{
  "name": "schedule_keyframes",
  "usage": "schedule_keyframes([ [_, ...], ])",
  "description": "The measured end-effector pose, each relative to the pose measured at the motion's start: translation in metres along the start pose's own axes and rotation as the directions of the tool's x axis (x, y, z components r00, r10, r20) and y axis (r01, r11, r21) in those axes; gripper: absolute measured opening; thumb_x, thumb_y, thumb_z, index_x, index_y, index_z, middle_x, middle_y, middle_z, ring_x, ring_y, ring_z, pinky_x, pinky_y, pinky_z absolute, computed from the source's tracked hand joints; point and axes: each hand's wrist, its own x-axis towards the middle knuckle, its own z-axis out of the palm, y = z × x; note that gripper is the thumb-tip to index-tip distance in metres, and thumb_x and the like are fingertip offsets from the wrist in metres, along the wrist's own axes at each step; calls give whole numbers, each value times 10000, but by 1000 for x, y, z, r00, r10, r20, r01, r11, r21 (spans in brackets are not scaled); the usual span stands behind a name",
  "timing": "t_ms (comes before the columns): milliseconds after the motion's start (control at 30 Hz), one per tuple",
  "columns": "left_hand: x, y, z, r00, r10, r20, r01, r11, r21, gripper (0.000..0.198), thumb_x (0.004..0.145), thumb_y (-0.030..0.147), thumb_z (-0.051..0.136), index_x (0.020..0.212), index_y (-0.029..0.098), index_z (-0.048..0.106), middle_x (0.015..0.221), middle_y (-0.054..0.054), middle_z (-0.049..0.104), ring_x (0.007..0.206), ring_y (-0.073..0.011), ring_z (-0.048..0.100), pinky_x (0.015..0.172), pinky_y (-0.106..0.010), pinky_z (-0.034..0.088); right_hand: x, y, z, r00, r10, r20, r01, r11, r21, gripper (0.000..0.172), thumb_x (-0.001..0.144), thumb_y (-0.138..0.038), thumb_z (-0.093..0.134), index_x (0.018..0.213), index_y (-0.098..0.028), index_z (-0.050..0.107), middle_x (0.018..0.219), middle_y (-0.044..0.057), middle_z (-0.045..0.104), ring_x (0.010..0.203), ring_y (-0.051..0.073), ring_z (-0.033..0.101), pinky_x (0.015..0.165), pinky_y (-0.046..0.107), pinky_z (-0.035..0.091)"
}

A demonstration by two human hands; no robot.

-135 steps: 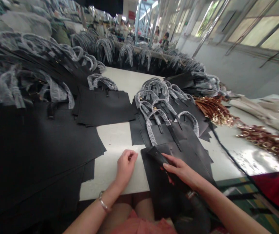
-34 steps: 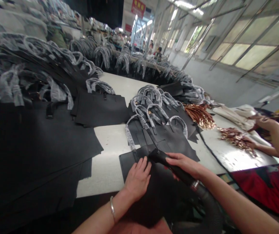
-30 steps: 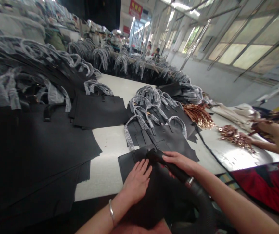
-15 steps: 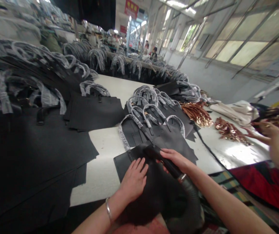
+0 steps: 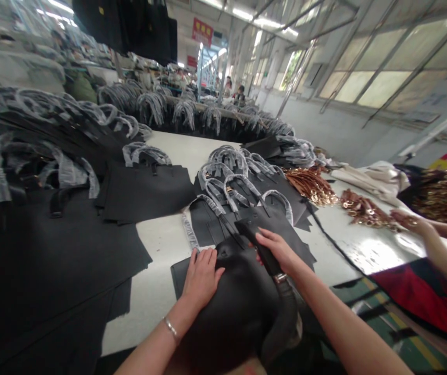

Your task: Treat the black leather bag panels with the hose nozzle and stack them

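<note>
A black leather bag panel point(image 5: 231, 297) lies before me, its strap handle point(image 5: 189, 229) wrapped in clear plastic at the top left. My left hand point(image 5: 201, 273) rests flat on the panel's upper left, fingers stretched out, beside the handle's end. My right hand point(image 5: 273, 250) is wrapped round a black hose nozzle point(image 5: 260, 245), held over the panel's upper right. From a metal clamp at its lower end, a thick dark hose point(image 5: 283, 312) runs down toward me. Just beyond lie more black panels point(image 5: 281, 221) with plastic-wrapped handles point(image 5: 242, 187).
Large black panels point(image 5: 90, 250) are stacked at left on the white table point(image 5: 156, 234). Brown straps with gold fittings point(image 5: 311, 185) lie at right, near a dark cable point(image 5: 332, 237). A co-worker's hand point(image 5: 410, 221) reaches in from the right.
My left hand has moved left toward the handle's end. The nozzle has tilted more upright in my right hand, away from my left. The co-worker's hand has shifted slightly.
</note>
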Motion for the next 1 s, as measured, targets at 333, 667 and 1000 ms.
schedule_keyframes([
  [333, 1, -3, 3, 995, 89, 54, -92, 995, 48, 457, 912, 312, 475, 1366, 270, 465, 1392, -119, 493, 1299, -284, 437, 1102, -529, 280, 20, 5, -50, 971, 236, 44, -230, 966, -117, 269, 876, -405, 586, 986, -164, 540, 735, 42, 686, 404, 118, 587, 355, 219, 491],
  [667, 1, -3, 3, 995, 89, 53, -92, 994, 54, 440, 921, 313, 460, 1358, 268, 480, 1386, -118, 498, 1288, -279, 449, 1095, -531, 295, 46, 1, -47, 996, 22, -87, -24, 999, -28, 248, 918, -369, 534, 1063, -170, 506, 738, 14, 654, 419, 96, 581, 373, 204, 492],
  [1000, 2, -1, 0, 994, 86, 61, -89, 995, 43, 437, 918, 303, 452, 1351, 255, 491, 1382, -123, 502, 1302, -280, 433, 1105, -526, 279, -10, 2, -50, 941, 268, 206, -233, 956, -177, 426, 837, -417, 630, 1169, -164, 544, 816, 40, 682, 454, 117, 627, 385, 208, 515],
])
